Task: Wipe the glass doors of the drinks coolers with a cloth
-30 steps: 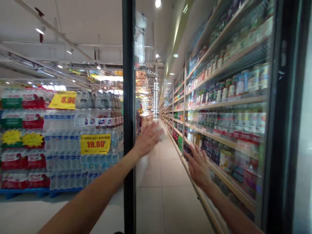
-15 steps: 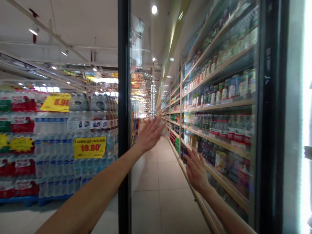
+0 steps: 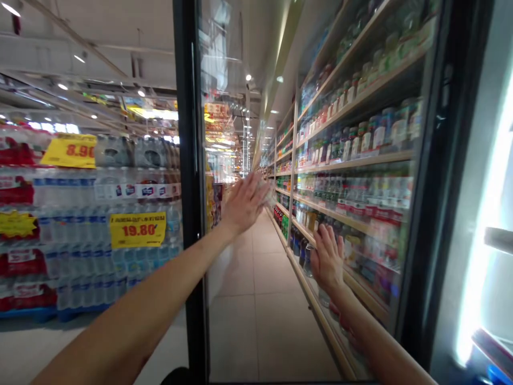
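My left hand reaches out against the pane of a glass door, fingers straight and close together. A pale crumpled piece, like a cloth or tissue, shows under its fingertips; I cannot make out its exact kind. My right hand lies lower and to the right on the same pane. Its fingers are spread a little and it holds nothing. A black frame borders the door on the left, and a dark edge runs down its right side.
Left of the door stand stacks of packed bottles with yellow price signs. Through the glass I see shelves of drinks, partly as reflections, and a tiled floor. A bright light strip stands at the far right.
The view has shifted, so the door frame and stacks sit farther left and higher. My left hand appears slightly higher; my right hand has moved a little up and right.
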Motion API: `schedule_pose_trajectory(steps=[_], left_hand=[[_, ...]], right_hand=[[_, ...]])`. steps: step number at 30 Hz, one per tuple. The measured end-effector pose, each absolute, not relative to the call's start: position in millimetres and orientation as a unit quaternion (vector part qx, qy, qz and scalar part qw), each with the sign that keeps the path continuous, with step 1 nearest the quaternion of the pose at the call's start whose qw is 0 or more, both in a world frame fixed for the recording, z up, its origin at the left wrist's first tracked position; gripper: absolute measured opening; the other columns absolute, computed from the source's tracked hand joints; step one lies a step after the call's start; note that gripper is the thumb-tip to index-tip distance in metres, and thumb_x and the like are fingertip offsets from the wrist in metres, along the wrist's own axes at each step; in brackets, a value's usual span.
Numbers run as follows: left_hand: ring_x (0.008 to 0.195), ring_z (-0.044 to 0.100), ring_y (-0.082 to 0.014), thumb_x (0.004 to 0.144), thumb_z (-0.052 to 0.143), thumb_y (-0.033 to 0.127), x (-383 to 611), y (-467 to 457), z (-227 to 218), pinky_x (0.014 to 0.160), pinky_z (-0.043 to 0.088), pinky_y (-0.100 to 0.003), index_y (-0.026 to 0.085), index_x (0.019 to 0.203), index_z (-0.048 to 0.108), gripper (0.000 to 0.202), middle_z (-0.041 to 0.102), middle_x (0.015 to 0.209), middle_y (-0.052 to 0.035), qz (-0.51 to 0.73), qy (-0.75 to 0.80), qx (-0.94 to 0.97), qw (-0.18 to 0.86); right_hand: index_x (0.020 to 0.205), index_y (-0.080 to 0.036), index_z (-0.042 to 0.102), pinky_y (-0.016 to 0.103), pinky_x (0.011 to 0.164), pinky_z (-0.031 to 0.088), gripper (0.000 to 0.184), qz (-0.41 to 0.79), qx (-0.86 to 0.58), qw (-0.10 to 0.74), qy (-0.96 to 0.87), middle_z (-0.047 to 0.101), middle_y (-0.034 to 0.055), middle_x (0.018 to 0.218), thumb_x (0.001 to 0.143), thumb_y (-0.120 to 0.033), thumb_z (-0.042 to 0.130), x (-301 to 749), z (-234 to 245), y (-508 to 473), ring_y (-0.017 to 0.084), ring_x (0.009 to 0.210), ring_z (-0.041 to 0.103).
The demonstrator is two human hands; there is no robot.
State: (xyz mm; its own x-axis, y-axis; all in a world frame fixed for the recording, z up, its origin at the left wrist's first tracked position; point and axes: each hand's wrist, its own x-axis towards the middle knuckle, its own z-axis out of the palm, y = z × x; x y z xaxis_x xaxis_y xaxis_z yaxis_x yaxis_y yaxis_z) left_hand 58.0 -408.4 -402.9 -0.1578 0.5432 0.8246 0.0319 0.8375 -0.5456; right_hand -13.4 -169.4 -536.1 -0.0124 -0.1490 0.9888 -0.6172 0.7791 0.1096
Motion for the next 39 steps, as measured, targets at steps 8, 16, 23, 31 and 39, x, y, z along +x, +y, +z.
schedule_pose_trajectory(steps=[8, 16, 23, 31, 39], left_hand=[[0.138, 0.017, -0.0178, 0.087, 0.042, 0.026, 56, -393, -458, 0.113, 0.018, -0.035, 0.02, 0.132, 0.039, 0.046, 0.034, 0.144, -0.0049, 0.344, -0.697, -0.437, 0.453], [0.139, 0.011, -0.0229, 0.088, 0.043, 0.026, 52, -389, -391, 0.111, 0.022, -0.045, 0.019, 0.134, 0.034, 0.048, 0.029, 0.146, -0.0106, 0.218, -0.746, -0.236, 0.584], [0.137, 0.021, -0.0184, 0.088, 0.041, 0.024, 47, -373, -445, 0.112, 0.021, -0.037, 0.019, 0.132, 0.038, 0.044, 0.035, 0.143, -0.0068, 0.317, -0.713, -0.41, 0.472], [0.138, 0.013, -0.0218, 0.087, 0.043, 0.021, 47, -373, -429, 0.113, 0.019, -0.041, 0.014, 0.133, 0.036, 0.047, 0.032, 0.144, -0.0107, 0.265, -0.723, -0.331, 0.546], [0.138, 0.015, -0.0216, 0.089, 0.04, 0.025, 44, -370, -411, 0.113, 0.018, -0.04, 0.011, 0.133, 0.036, 0.046, 0.034, 0.144, -0.0116, 0.266, -0.713, -0.313, 0.568]], right_hand=[[0.144, -0.022, 0.016, 0.048, 0.109, 0.02, 0.062, 0.169, 0.299, 0.646, -0.681, 0.032, 0.0105, 0.144, 0.087, -0.017, 0.04, -11, -536, -166, 0.023, 0.136, 0.023], [0.144, -0.024, 0.018, 0.05, 0.109, 0.02, 0.061, 0.18, 0.308, 0.633, -0.687, 0.03, 0.0095, 0.146, 0.087, -0.018, 0.04, -15, -542, -161, 0.025, 0.135, 0.024], [0.144, -0.022, 0.017, 0.047, 0.11, 0.021, 0.063, 0.165, 0.312, 0.65, -0.673, 0.029, 0.0096, 0.146, 0.086, -0.014, 0.042, -16, -543, -163, 0.023, 0.136, 0.022], [0.144, -0.023, 0.015, 0.05, 0.109, 0.02, 0.064, 0.19, 0.302, 0.637, -0.683, 0.028, 0.0086, 0.147, 0.086, -0.016, 0.041, -16, -546, -164, 0.024, 0.136, 0.022], [0.144, -0.023, 0.015, 0.05, 0.109, 0.022, 0.063, 0.18, 0.312, 0.637, -0.682, 0.029, 0.0086, 0.146, 0.086, -0.014, 0.039, -17, -547, -163, 0.024, 0.136, 0.022]])
